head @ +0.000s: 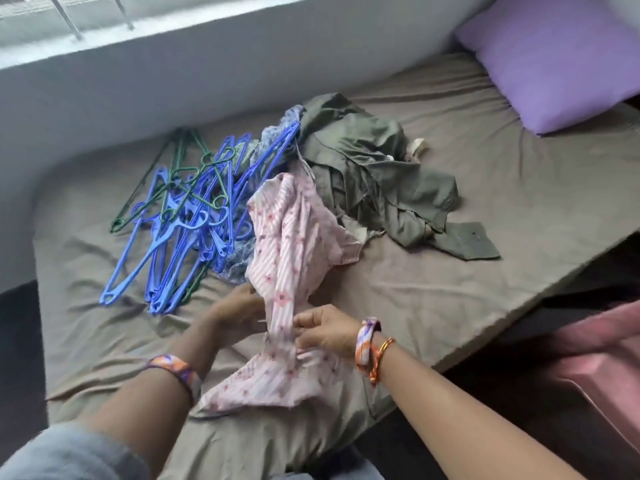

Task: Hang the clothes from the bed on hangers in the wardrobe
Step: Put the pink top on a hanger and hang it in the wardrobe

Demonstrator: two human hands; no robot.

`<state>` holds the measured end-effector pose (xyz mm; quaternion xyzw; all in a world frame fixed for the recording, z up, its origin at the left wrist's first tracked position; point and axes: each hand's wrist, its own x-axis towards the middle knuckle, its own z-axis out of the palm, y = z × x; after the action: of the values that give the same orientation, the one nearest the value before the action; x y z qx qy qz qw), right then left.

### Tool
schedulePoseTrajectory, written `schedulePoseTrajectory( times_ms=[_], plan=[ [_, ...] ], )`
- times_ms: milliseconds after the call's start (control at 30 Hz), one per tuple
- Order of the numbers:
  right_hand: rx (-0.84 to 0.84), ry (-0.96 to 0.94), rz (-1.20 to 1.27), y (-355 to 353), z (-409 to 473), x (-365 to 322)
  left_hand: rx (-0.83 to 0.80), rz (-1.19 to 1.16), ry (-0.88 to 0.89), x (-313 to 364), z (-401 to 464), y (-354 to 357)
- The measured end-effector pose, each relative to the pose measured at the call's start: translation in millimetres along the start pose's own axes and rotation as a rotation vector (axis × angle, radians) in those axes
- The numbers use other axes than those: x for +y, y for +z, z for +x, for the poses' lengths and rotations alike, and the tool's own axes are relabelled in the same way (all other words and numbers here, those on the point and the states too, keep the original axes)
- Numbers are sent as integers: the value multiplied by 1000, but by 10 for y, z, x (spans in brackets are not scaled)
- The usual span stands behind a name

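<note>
Head view: left hand (239,311) and right hand (325,330) both pinch one pink shirt (294,244); one green garment (374,171) lies beside it.

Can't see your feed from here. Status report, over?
Both hands, left and right, grip the pink garment. No hanger on it yet; hangers piled beside. Green clothes wait behind.

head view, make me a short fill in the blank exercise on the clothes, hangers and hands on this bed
1. Both hands, left and right, hold the ____ floral striped garment.
2. Most hangers in the pile are blue; a few are ____.
3. The crumpled olive-green garment lies between the hanger pile and the ____ pillow.
4. All the hangers lie on the brown ____.

Missing words: pink; green; purple; bedsheet
</note>
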<state>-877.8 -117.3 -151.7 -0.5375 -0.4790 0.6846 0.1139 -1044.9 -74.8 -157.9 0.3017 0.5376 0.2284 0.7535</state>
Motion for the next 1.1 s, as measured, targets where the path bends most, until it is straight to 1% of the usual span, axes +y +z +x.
schedulePoseTrajectory(
  times_ms=[33,67,100,133,200,233,267,300,333,367,400,433,467,500,533,600,667,767,833,867,900,933,967,1000,1033,1067,1100],
  plan=[
    [-20,-8,-122,26,-53,21,10,-104,13,16,36,82],
    [-43,-27,-262,47,-106,43,32,-147,8,61,65,172],
    [-65,-55,-400,34,-167,43,60,-127,-5,110,117,258],
    [-80,-68,-433,-16,-187,80,73,-82,-14,184,117,353],
    [-101,-2,-258,-200,-214,163,6,33,15,282,47,486],
    [-37,43,-154,-321,-212,238,-42,124,21,321,9,526],
    [87,109,-42,-454,-192,334,-116,183,40,339,-48,553],
    [246,198,53,-587,-153,470,-176,221,34,317,-77,573],
    [407,286,140,-689,-139,602,-238,219,10,277,-125,583],
    [517,348,248,-754,-144,714,-293,186,-29,230,-199,617],
    [539,379,430,-771,-122,818,-341,120,-68,186,-271,664],
    [492,388,634,-743,-93,869,-369,56,-98,122,-306,705],
    [396,379,808,-681,-60,904,-393,5,-130,47,-321,735],
    [323,348,909,-611,-40,891,-409,-20,-153,-13,-310,756],
    [282,328,950,-536,-11,871,-425,-31,-160,-40,-320,787],
    [250,321,1012,-392,43,814,-462,-74,-143,-81,-304,791],
    [264,296,1104,-303,97,759,-502,-130,-117,-90,-306,759],
    [277,179,1306,-310,120,678,-431,-161,-64,-50,-283,624],
    [327,83,1357,-419,142,679,-300,-124,-69,-69,-212,475],
    [362,41,1325,-492,122,655,-220,-79,-83,-102,-183,390],
    [385,8,1261,-585,94,646,-133,17,-123,-156,-145,282],
    [407,-35,1192,-685,71,637,-67,191,-162,-187,-151,214],
    [407,-90,1107,-773,6,588,-46,463,-197,-219,-153,155],
    [386,-137,986,-857,-58,516,-80,778,-240,-219,-150,117],
    [348,-179,830,-919,-145,397,-73,1025,-269,-197,-161,126],
    [321,-208,613,-954,-224,265,10,1160,-229,-132,-164,158],
    [291,-248,342,-958,-319,100,87,1131,-105,-34,-159,206]
  ],
)
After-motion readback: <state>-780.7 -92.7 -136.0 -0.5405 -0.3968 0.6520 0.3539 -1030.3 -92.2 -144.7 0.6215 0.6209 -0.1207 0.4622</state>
